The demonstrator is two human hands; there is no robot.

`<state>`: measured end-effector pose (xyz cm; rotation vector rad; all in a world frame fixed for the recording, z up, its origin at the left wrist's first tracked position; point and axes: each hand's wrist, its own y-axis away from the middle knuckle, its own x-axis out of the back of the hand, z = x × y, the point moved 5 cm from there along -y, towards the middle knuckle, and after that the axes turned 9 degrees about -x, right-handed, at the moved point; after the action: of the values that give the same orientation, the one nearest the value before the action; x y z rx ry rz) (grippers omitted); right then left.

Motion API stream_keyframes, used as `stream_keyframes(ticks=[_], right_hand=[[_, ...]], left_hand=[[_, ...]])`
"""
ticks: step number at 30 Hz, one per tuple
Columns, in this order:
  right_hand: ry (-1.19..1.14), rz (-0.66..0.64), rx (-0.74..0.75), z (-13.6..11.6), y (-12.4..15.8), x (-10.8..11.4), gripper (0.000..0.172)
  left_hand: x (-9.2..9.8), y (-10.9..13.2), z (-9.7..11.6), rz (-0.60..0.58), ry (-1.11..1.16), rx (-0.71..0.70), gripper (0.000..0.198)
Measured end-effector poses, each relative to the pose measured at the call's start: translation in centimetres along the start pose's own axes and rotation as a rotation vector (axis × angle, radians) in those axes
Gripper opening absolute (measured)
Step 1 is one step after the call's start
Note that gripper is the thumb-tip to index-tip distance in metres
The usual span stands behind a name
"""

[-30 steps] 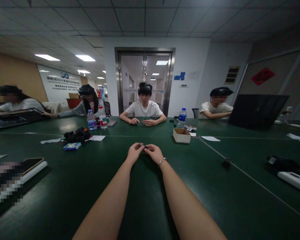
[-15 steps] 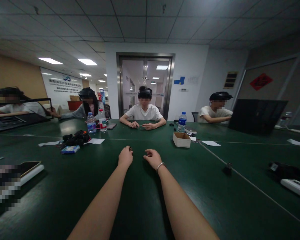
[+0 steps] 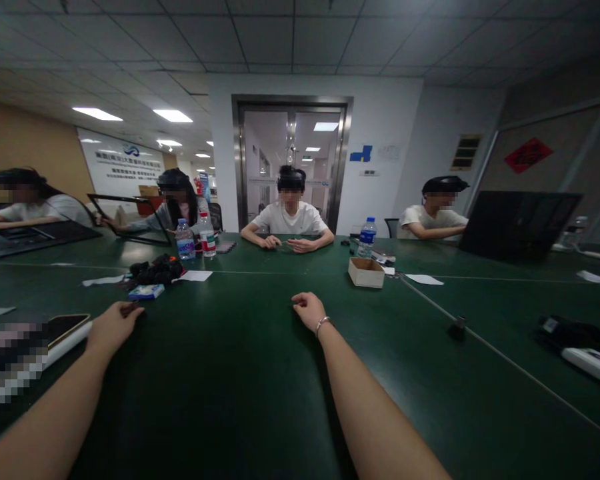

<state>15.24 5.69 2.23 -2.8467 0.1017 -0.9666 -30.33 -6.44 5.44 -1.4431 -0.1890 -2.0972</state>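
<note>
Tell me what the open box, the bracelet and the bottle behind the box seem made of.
Open box: matte cardboard or thin wood, perhaps; pale outside, brownish inside.
Bracelet: probably polished metal, given its silvery glints.
Bottle: likely glossy plastic; see-through at its base.

The dark piece (image 3: 129,309) in the left grip (image 3: 111,325) is too small and shadowed to identify. Pixelation obscures the item (image 3: 13,363) at the frame's left edge, which also crops it. The right edge cuts off a white device (image 3: 593,367); the bottom, both forearms (image 3: 375,393).
</note>
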Motion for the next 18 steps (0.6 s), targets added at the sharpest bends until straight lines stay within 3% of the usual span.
stream_keyframes(ticks=[6,11,14,18], right_hand=[[-0.039,-0.012,0.021,0.6,-0.2,0.1,0.020],[-0.168,0.059,0.012,0.8,-0.3,1.1,0.026],[-0.154,0.151,0.018,0.2,-0.4,3.7,0.027],[0.114,0.330,0.094,-0.9,0.2,10.5,0.027]], left_hand=[[-0.4,0.0,0.2,0.014,0.000,0.015,0.050],[-0.4,-0.2,-0.3,0.000,0.002,0.017,0.051],[0.0,0.1,-0.5,0.002,0.002,0.050,0.051],[0.6,0.5,-0.8,0.001,0.012,0.086,0.052]])
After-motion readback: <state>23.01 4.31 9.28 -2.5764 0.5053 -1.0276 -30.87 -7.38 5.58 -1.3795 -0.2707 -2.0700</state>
